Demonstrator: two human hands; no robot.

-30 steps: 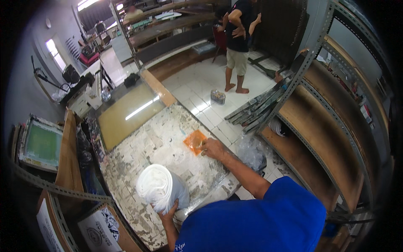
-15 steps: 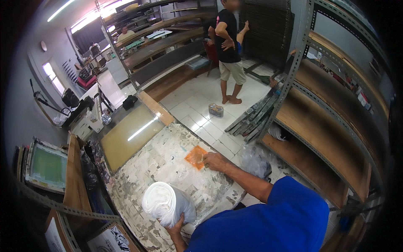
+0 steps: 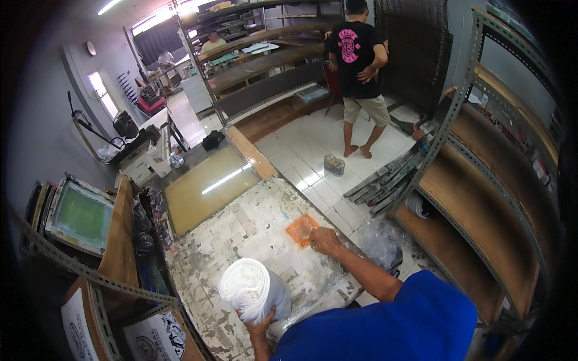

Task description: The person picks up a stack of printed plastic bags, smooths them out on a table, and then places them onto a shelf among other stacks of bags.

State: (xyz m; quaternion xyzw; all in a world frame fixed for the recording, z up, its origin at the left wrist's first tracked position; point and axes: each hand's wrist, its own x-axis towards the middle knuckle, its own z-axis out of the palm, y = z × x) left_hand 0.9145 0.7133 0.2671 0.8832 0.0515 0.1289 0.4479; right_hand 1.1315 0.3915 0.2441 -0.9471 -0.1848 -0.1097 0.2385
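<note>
Nearest: left hand (image 3: 260, 320) at the foot of a thick white roll (image 3: 256, 289), fingers spread and curved round its lower side, holding it upright with a slight lean on the table (image 3: 208, 265). Fingers lie below the roll's top, against its near face

Right hand (image 3: 326, 240), arm stretched out of a blue sleeve (image 3: 430, 307): fingers bunched narrow, tips at the right edge of a flat orange square (image 3: 297, 230). Most of the square lies left of the fingers, on the tabletop; whether they pinch it or only press, cannot tell

Beyond the square, a yellowish sheet (image 3: 198, 201) at the far end, bordered by a wooden strip (image 3: 253, 151). Further, a small box-like bundle (image 3: 334, 165) on the floor, then a person in a black shirt (image 3: 358, 66), back turned
</note>
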